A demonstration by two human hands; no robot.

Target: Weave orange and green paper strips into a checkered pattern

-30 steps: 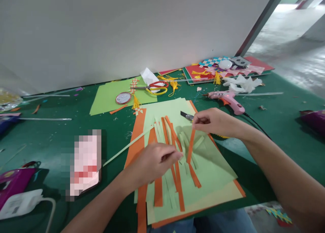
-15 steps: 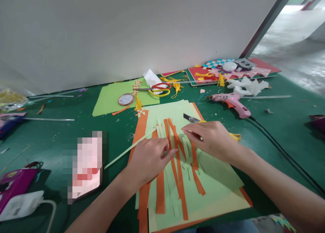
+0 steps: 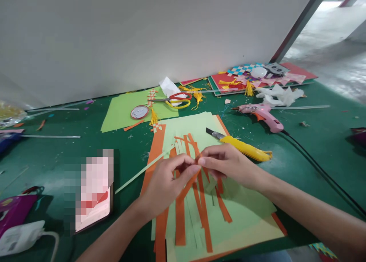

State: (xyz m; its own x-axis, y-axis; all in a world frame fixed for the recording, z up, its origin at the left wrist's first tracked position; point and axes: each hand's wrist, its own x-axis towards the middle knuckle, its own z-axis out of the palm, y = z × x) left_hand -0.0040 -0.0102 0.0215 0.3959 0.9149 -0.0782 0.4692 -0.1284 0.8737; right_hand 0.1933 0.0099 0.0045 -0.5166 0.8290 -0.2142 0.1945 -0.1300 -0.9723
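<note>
My left hand [image 3: 168, 180] and my right hand [image 3: 228, 165] meet fingertip to fingertip above pale green sheets [image 3: 240, 224]. Both pinch an orange paper strip [image 3: 186, 187], whose loose part slants down to the left under my left hand. More orange strips [image 3: 180, 224] and thin light green strips lie spread on the sheets below. A long pale green strip [image 3: 140, 173] sticks out to the left. Behind my right hand rests a yellow utility knife [image 3: 246, 147], its blade pointing left.
Scissors [image 3: 177, 100], a round tin [image 3: 139, 112] and a yellow tassel [image 3: 154, 116] lie on or near green paper at the back. A pink glue gun [image 3: 263, 114] with a black cable is at right, a phone [image 3: 95, 197] at left.
My hands have come together; earlier they were apart. An orange strip is now between their fingertips. The yellow knife handle, mostly hidden before, now shows behind my right hand.
</note>
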